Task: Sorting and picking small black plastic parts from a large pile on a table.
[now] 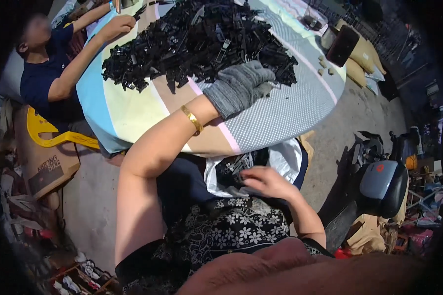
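A large heap of small black plastic parts (182, 44), too jumbled to name by kind, covers much of the cloth-covered table (142, 110). My left hand (238, 88), in a grey knitted glove, lies at the heap's near right edge. Its fingers curl inward, and anything inside them is hidden. Below the table edge, my bare right hand (268, 182) hovers over an opened white sack (288, 160) on my lap. Its fingers reach out slightly apart, with nothing visible in them. More dark parts (231, 167) lie inside the sack.
Across the table's left side, a person (47, 73) in dark clothes reaches to the heap. A yellow chair (44, 132) and cardboard box (49, 164) stand at left. A phone (342, 45) is at the table's far right. A scooter (379, 182) stands at right.
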Available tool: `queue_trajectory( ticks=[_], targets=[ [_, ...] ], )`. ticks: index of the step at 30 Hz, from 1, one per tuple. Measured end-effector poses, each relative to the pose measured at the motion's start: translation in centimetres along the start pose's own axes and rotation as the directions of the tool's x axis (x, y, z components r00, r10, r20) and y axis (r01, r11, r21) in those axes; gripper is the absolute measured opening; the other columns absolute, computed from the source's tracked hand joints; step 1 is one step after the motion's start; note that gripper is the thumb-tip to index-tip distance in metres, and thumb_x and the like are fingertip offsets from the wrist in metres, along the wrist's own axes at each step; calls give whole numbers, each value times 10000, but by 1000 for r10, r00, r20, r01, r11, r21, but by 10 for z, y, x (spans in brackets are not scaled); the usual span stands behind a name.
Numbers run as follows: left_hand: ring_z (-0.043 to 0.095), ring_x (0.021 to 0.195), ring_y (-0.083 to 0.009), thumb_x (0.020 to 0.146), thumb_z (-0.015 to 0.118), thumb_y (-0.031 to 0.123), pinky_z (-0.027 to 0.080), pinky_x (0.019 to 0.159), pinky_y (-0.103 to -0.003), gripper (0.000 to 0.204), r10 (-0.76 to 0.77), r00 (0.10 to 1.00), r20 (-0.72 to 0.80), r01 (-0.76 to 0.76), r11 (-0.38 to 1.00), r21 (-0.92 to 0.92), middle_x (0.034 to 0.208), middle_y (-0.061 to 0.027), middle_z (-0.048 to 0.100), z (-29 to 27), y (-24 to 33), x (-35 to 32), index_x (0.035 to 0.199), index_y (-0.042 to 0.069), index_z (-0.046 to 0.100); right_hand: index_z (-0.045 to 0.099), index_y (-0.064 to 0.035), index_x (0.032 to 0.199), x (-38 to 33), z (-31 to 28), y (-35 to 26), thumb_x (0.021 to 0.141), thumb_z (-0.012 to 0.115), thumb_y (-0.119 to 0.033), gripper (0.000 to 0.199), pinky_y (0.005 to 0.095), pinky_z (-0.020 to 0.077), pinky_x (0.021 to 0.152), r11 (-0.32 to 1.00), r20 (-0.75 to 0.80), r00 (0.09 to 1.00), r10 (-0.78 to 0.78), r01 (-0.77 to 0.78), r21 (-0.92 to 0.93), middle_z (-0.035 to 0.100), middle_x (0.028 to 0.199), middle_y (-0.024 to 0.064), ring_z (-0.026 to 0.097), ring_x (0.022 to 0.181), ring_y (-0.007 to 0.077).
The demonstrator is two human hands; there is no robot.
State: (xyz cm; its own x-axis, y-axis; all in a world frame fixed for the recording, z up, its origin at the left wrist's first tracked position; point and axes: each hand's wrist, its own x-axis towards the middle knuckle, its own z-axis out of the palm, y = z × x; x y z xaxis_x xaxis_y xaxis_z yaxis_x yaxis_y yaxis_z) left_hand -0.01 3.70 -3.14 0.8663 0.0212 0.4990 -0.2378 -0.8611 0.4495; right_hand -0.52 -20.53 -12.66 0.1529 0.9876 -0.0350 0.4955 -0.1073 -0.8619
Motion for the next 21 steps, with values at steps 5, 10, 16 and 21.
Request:
queue_trajectory(
  ticks=[5, 10, 16, 21],
  targets=[
    [579, 790, -270, 770, 654, 255, 468, 701, -354, 258, 109, 993, 42, -107, 993, -44, 840, -106, 586, -3, 8, 1, 952, 75, 621, 642, 19, 875, -2, -94, -26, 791, 628, -54, 112, 259, 476, 647, 992, -625, 773, -114, 54, -114, 646, 804, 99, 605, 725, 151],
    [576, 832, -295, 767, 650, 274, 456, 748, -383, 296, 112, 963, 246, -91, 991, -94, 876, -122, 586, 2, 21, -5, 965, 59, 604, 643, -56, 974, 66, -141, -9, 765, 649, -78, 210, 309, 466, 594, 856, -709, 642, -293, -154, -493, 595, 813, 103, 572, 636, 223],
    [564, 850, -304, 770, 629, 224, 450, 756, -390, 248, -31, 951, 307, 35, 999, -10, 887, -123, 574, 3, 12, -25, 967, 75, 612, 636, -79, 878, 87, -154, 17, 732, 635, -99, 148, 382, 487, 636, 759, -644, 683, -345, -200, -619, 608, 806, 99, 608, 733, 290],
    [572, 846, -317, 780, 607, 263, 462, 748, -404, 293, -133, 951, 278, 121, 991, 59, 898, -140, 577, -8, 27, -42, 999, 70, 584, 628, -14, 877, 68, -138, -1, 733, 648, -67, 155, 260, 443, 513, 907, -630, 730, -266, -31, -419, 590, 657, 79, 560, 560, 138]
  ],
)
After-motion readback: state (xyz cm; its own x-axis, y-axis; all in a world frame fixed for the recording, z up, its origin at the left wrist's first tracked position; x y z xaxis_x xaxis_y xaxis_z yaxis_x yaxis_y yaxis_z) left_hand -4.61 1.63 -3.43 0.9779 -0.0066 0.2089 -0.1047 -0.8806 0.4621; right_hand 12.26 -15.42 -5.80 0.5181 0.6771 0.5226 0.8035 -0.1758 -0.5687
